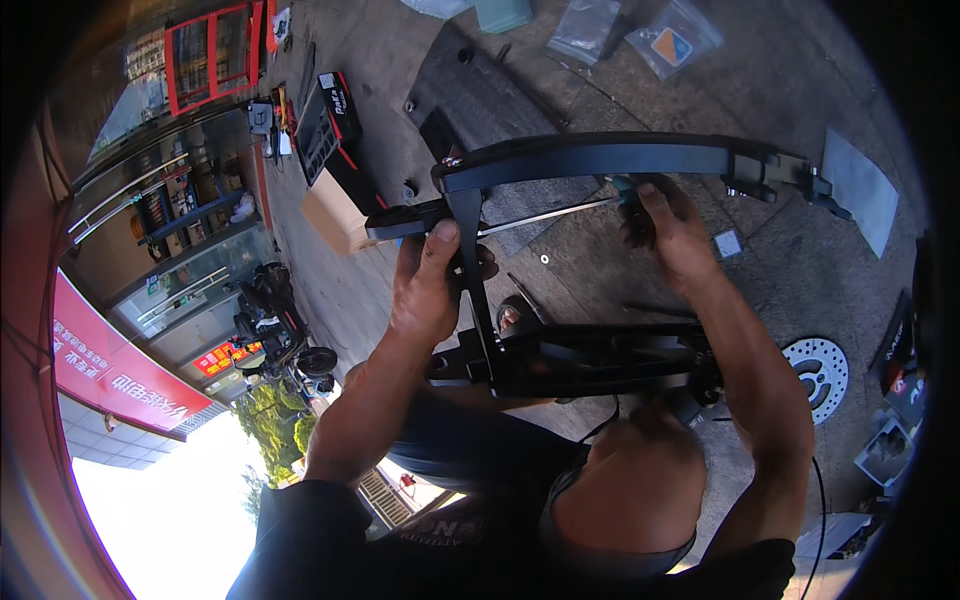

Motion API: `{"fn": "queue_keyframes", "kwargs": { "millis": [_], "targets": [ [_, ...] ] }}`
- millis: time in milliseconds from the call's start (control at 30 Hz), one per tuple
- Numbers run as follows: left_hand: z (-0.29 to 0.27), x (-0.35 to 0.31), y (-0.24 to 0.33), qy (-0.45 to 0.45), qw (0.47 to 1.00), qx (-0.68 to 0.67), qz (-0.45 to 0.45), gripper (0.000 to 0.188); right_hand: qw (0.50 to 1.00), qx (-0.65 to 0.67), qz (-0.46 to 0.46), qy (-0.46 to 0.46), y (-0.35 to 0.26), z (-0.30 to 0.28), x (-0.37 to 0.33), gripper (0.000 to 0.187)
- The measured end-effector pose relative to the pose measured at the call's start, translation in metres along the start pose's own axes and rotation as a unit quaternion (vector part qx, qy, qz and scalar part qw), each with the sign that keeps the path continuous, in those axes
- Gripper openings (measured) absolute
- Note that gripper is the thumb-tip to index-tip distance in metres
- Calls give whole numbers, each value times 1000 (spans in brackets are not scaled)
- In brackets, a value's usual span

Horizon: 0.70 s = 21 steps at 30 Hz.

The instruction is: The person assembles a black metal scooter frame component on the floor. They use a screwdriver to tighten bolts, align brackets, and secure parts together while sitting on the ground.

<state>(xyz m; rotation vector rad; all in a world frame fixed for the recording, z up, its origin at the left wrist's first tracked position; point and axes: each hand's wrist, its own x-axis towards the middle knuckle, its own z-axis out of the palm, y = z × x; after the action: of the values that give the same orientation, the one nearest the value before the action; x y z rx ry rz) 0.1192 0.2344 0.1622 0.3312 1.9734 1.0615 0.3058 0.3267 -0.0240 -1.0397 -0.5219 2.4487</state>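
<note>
A black metal frame, with two long arms joined by a crosspiece, lies across the view above my lap. My left hand is closed around the crosspiece near its upper left corner, thumb on top. In my right hand is a screwdriver with a teal handle, its fingers wrapped round that handle. The long silver screwdriver shaft points left to the crosspiece beside my left hand. Where the tip meets the frame is hidden.
A dark mat lies on the ground beyond the frame, with small hardware on it. An open black and red box stands left. Clear plastic bags lie at the far side. A perforated brake disc rests at right. Parked scooters stand far left.
</note>
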Motion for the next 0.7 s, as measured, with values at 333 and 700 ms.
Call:
{"fn": "queue_keyframes", "kwargs": {
  "millis": [333, 700],
  "targets": [
    [6, -34, 16, 16, 1000, -6, -26, 47, 986, 43, 72, -142, -2, -37, 0, 58],
    [17, -55, 15, 1, 995, 27, 92, 51, 964, 40, 118, -236, -15, -39, 5, 62]
  ]
}}
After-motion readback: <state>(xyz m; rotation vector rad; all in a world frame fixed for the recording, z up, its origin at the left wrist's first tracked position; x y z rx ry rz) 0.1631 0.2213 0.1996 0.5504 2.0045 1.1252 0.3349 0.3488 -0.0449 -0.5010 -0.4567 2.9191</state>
